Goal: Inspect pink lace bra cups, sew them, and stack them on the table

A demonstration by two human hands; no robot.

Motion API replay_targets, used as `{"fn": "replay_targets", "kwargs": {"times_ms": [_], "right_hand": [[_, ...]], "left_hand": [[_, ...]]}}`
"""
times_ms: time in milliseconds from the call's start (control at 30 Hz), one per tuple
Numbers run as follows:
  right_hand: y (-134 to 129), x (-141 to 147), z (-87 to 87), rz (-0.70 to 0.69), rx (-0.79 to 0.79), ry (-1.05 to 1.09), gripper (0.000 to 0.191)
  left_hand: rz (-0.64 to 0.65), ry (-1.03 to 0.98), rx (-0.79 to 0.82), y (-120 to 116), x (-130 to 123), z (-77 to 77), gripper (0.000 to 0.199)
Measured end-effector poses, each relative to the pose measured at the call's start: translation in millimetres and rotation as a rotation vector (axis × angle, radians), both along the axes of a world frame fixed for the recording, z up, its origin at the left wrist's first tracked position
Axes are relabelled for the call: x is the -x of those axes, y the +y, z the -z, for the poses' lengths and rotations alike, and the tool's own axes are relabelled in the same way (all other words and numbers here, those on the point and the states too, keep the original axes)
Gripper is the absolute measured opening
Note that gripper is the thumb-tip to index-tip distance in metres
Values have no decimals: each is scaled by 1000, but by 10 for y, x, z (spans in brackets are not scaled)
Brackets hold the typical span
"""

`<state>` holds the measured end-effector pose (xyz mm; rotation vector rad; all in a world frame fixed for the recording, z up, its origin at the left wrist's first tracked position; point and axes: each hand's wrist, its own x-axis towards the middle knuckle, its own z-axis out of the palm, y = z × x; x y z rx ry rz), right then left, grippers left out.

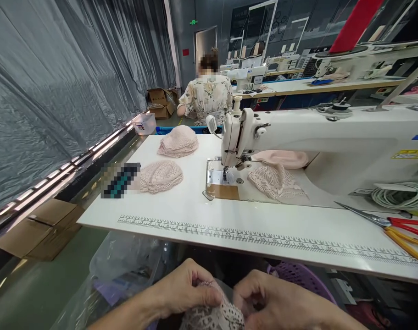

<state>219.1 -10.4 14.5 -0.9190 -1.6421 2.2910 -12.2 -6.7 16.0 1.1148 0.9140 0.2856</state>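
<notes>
Below the table's front edge, my left hand (191, 291) pinches a piece of pale pink lace (212, 316) between thumb and fingers. My right hand (264, 300) has its fingers closed at the lace's right edge; its fingertips are partly hidden. The lower part of the lace runs out of the picture. Above my hands, a white sewing machine (236, 142) stands on the white table (181, 208). Lace cups (161, 176) lie on its left side, with a stack of pink cups (179, 141) behind them. More pink lace (274, 180) lies under the machine arm.
Scissors (384, 222) with red and orange handles lie at the table's right. A purple basket (303, 277) and clear plastic bags (126, 261) are under the front edge. Cardboard boxes (40, 227) stand on the floor at left. A person (209, 91) sits beyond the table.
</notes>
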Motion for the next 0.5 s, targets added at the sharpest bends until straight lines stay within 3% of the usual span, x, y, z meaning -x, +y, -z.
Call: {"fn": "replay_targets", "kwargs": {"times_ms": [100,333,500], "right_hand": [[-34,13,81,40,-1,-5,44],[25,-76,54,26,-72,20,37],[37,-72,108,38,-51,-46,36]], "left_hand": [[-13,57,-18,-5,18,46,59],[169,-39,-55,43,127,102,51],[95,-195,24,37,49,157,48]]}}
